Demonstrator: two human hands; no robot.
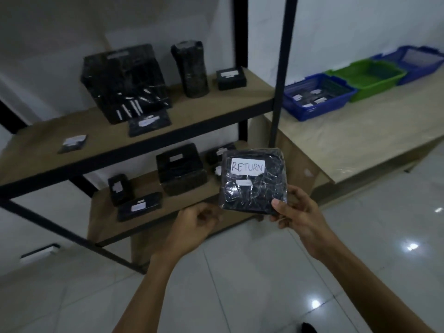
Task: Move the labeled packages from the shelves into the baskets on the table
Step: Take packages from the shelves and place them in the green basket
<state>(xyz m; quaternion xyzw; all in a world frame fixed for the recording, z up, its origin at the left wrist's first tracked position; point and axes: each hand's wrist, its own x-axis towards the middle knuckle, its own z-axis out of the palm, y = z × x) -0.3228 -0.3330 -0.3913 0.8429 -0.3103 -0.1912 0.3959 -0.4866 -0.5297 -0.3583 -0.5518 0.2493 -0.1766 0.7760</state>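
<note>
My right hand (298,210) pinches the lower right corner of a flat black wrapped package (252,188) with a white label reading RETURN, held upright in front of the shelves. My left hand (194,224) hangs just left of the package's lower edge with fingers loosely curled, holding nothing. Several more black labeled packages lie on the upper shelf (192,111) and the lower shelf (144,212). On the table (348,140) to the right stand a blue basket (317,97) with several labeled packages, a green basket (370,80) and a second blue basket (418,63).
The black metal shelf posts (281,75) stand between the shelves and the table. A white tiled floor (240,284) lies below my arms. The wall behind is white.
</note>
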